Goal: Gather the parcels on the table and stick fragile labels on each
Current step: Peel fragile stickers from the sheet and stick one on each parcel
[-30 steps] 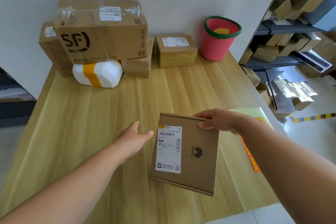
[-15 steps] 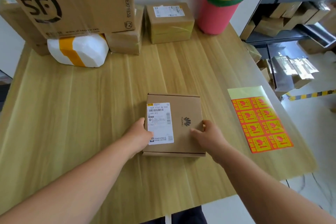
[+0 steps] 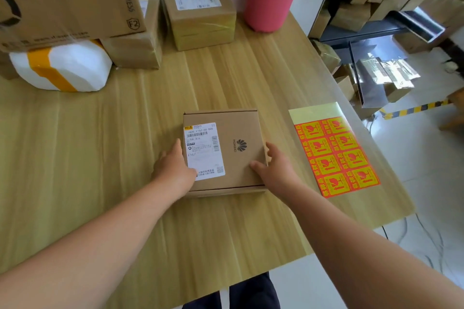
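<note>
Parcel down and squared up in the middle of the frame!

The flat brown cardboard parcel (image 3: 241, 165), tilted in the air under the right hand a second ago, is now lying flat on the pale wooden table (image 3: 100, 158) at frame centre, white address slip facing up. The left hand (image 3: 173, 168) is clasping its left edge, thumb on top; the right hand (image 3: 272, 168) is hooking its fingers round the right edge, thumb on the lid. Just right of it, the sheet of orange-and-yellow fragile labels (image 3: 336, 155) is lying uncovered, so labelling looks like the next step. The stack of other brown and white parcels (image 3: 135, 42) is waiting at upper left, ungathered.
</note>
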